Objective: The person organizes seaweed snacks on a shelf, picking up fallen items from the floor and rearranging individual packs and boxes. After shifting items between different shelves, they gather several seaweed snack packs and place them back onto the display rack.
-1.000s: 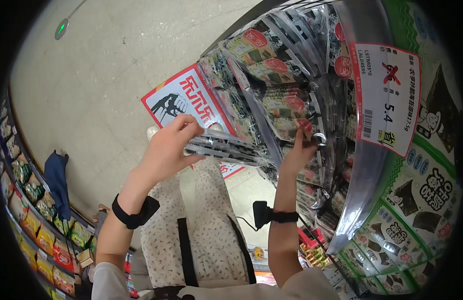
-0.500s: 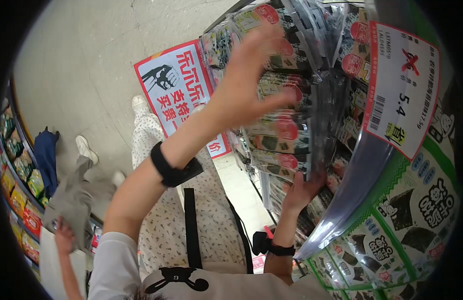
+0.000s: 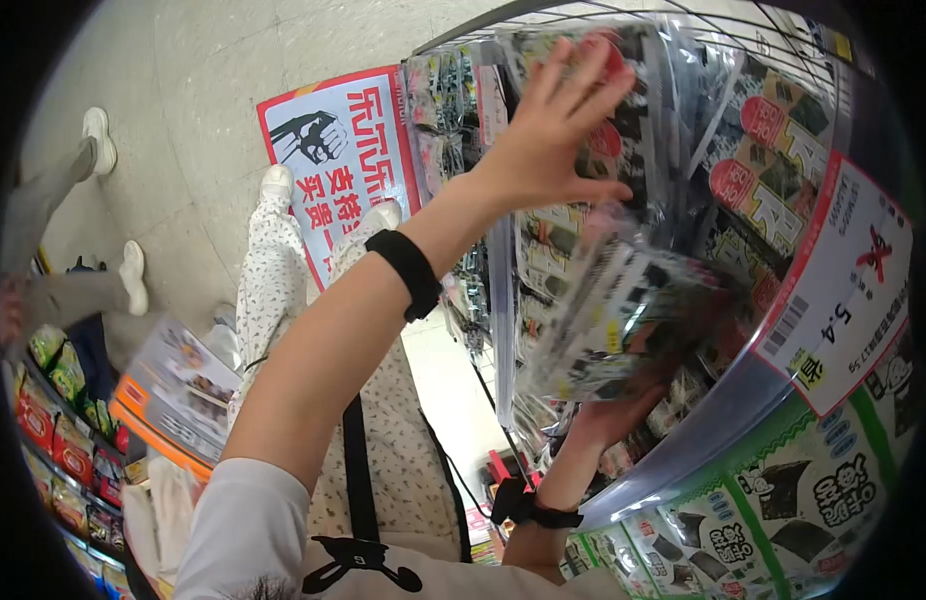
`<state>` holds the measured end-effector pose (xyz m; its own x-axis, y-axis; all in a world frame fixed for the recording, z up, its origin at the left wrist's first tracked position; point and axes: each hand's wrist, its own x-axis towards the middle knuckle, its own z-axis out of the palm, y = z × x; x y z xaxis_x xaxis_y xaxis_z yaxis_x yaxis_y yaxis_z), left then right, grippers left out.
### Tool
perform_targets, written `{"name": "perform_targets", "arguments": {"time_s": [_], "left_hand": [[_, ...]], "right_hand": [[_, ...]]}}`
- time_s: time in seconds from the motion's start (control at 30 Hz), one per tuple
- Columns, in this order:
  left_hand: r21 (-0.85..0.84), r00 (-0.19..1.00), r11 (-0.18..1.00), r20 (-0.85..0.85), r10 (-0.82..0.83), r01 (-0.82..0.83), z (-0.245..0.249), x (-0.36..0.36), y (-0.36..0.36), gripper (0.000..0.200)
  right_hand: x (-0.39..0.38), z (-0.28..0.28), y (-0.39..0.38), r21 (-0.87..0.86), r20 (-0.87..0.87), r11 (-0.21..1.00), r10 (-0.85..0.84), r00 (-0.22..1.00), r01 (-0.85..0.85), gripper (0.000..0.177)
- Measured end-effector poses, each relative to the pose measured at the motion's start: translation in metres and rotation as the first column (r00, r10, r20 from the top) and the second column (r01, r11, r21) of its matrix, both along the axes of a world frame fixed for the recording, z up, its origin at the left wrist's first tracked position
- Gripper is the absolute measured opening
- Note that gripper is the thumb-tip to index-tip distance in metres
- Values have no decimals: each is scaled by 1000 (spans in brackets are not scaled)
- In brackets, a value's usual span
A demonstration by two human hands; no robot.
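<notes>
My left hand (image 3: 558,135) is over the upper part of a wire rack, its fingers spread and thumb apart, in front of dark seaweed packets (image 3: 623,95) with red round labels. Lower down, my right hand (image 3: 623,408) holds a clear-wrapped seaweed packet (image 3: 623,325) from below. This packet is tilted and partly blurred, and the fingertips of that hand are partly hidden. More seaweed packets (image 3: 768,150) stand to the right in the rack. A red-edged price card (image 3: 833,285) is fixed at the rack's front.
Large green-and-white packets (image 3: 803,490) line the lower right. A red-bordered sign (image 3: 333,140) is at the rack's left side. Another person's legs (image 3: 58,200) are at the far left, near an orange-edged box (image 3: 178,385) and shelves of snacks (image 3: 68,440).
My left hand has moved slightly up and right. The packet at my right hand is now lifted and tilted. The rack view has shifted, and the other person has moved left.
</notes>
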<state>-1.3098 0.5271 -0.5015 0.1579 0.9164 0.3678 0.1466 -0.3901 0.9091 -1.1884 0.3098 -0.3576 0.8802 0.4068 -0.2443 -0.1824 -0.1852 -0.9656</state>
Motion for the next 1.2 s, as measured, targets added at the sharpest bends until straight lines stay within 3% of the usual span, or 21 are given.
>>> {"name": "perform_targets", "arguments": {"time_s": [0.03,0.13,0.2,0.3,0.4,0.5,0.63,0.7,0.73,0.8,0.9,0.97,1.03,1.07,1.13,1.2], "left_hand": [[-9,1000,1000,-15,-21,21,-3,2,0,95],[-18,993,994,-45,-108,107,-4,-6,6,94],[-29,990,994,-90,-104,102,3,-14,-4,84],[-113,996,989,20,-91,93,13,-23,-34,73],[-237,959,932,136,-248,274,34,-23,-86,65],[-235,813,787,297,-501,571,60,-15,-124,68],[-233,824,804,321,-467,547,88,19,-131,73],[-269,852,808,162,-498,523,92,33,-123,74],[-268,848,805,168,-502,529,92,36,-122,74],[-262,878,839,114,-464,477,92,39,-120,75],[-202,896,875,42,-441,440,77,32,-123,70],[-167,910,895,36,-413,413,69,21,-128,68],[-252,912,906,-150,-383,339,66,10,-129,65],[-252,907,902,-149,-394,351,62,9,-130,65],[-253,895,892,-154,-418,373,53,10,-132,66],[-238,897,899,-166,-410,367,51,10,-131,69]], "right_hand": [[6,-3,12,4,102,995,95,990,-96,56],[14,-2,53,-19,168,988,157,973,-156,52],[17,-6,61,-61,246,995,94,965,-82,47],[49,-14,31,-129,362,982,175,916,-136,53],[61,0,-9,-99,446,991,121,887,-86,49],[56,22,-23,-37,485,999,48,873,-35,48],[50,17,-6,-17,376,997,72,924,-71,48],[41,6,6,-9,310,991,126,942,-130,48],[35,3,9,-12,315,992,122,941,-124,48],[19,-9,19,-232,357,973,86,930,-1,49],[42,-17,15,-118,304,987,144,942,-113,51],[44,-20,16,-215,291,976,93,952,-29,50],[48,-29,16,-320,295,945,38,955,62,51],[47,-30,16,-320,297,945,26,955,74,51],[44,-30,15,-325,343,943,191,920,-75,51],[58,-29,4,-348,362,933,221,906,-88,48]]}}
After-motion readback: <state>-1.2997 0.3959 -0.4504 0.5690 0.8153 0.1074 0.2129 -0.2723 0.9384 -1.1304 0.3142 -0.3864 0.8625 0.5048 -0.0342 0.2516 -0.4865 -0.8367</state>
